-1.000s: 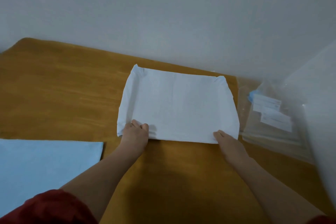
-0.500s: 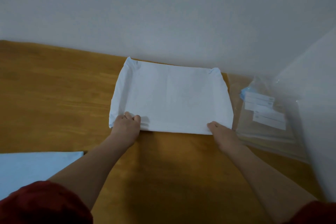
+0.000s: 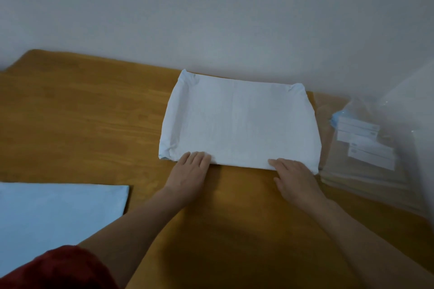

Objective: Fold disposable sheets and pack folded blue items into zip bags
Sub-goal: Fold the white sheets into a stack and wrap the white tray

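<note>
folded sheet (image 3: 239,124) lies flat on table (image 3: 94,112) against the wall; left hand (image 3: 191,169) and right hand (image 3: 293,177) both flat, straight fingers pressing its near edge; zip bags (image 3: 364,148) just beside, right

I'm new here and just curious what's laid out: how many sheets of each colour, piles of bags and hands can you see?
White folded sheet: 1
Light blue sheet: 1
Stack of clear zip bags: 1 (bags within too blurred to count)
Hands: 2, the left hand and right hand, both resting on the white sheet's near edge
Total: 5
</note>
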